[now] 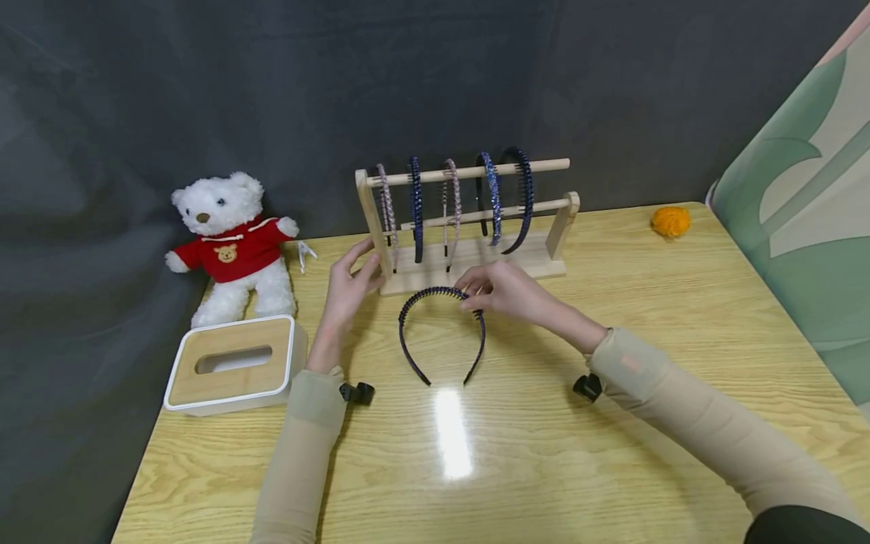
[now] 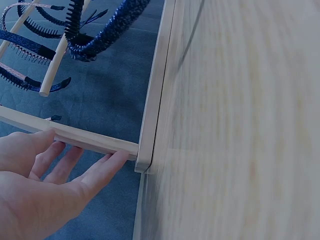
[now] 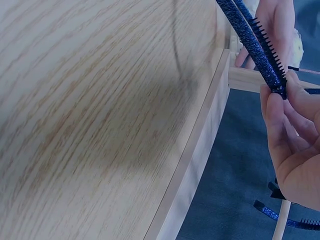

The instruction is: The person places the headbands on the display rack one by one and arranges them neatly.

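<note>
A dark blue headband [image 1: 440, 291] with small teeth stands over the table in front of the wooden rack, its two ends towards the person. My right hand [image 1: 506, 291] pinches it at its upper right side between thumb and fingers; the right wrist view shows the glittery band [image 3: 252, 47] in the fingertips. My left hand [image 1: 350, 283] rests its fairly straight fingers against the left upright of the rack [image 2: 95, 142], low down by the base. Several pink, blue and dark headbands [image 1: 454, 193] hang along the rack's upper bar [image 1: 550, 165].
A white teddy bear [image 1: 234, 249] in a red hoodie sits at the back left, behind a tissue box [image 1: 231, 363] with a wooden lid. Beside the bear lies a small white clip-like thing [image 1: 306, 255]. An orange fluffy ball [image 1: 671, 222] is at the far right. A dark curtain closes the back.
</note>
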Motion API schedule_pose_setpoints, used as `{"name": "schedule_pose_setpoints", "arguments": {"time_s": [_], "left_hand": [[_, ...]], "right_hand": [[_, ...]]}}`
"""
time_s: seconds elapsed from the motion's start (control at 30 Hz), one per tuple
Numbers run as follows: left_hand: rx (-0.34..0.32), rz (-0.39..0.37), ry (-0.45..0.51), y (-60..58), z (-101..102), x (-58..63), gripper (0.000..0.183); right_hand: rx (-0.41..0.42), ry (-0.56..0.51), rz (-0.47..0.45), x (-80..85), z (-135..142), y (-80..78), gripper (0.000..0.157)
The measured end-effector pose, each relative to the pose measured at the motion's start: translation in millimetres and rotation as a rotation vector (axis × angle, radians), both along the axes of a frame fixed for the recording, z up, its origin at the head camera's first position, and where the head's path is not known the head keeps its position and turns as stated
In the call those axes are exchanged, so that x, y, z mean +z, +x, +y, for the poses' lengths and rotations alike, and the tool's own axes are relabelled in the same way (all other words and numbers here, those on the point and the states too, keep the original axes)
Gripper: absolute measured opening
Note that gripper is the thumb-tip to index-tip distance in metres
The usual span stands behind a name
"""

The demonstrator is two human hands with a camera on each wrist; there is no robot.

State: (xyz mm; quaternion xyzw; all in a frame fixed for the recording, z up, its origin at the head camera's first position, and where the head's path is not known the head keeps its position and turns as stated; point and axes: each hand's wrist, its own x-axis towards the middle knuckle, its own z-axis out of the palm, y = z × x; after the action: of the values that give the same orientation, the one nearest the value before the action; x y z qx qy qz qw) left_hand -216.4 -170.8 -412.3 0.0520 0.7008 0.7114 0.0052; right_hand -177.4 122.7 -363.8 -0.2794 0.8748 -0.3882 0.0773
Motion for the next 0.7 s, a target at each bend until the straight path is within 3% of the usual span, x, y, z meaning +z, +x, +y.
{"name": "schedule_pose_setpoints", "arguments": {"time_s": [0.33, 0.7], "left_hand": [[0.006, -0.004, -0.004, -0.7, 0.0, -1.1, 0.046], [0.000, 0.003, -0.008, -1.1, -0.3, -1.7, 0.046]], "right_hand": [[-0.025, -0.103, -0.155, 4.0, 3.7, 1.5, 0.028], [-0.028, -0.150, -0.191, 5.7, 12.0, 6.3, 0.028]]}}
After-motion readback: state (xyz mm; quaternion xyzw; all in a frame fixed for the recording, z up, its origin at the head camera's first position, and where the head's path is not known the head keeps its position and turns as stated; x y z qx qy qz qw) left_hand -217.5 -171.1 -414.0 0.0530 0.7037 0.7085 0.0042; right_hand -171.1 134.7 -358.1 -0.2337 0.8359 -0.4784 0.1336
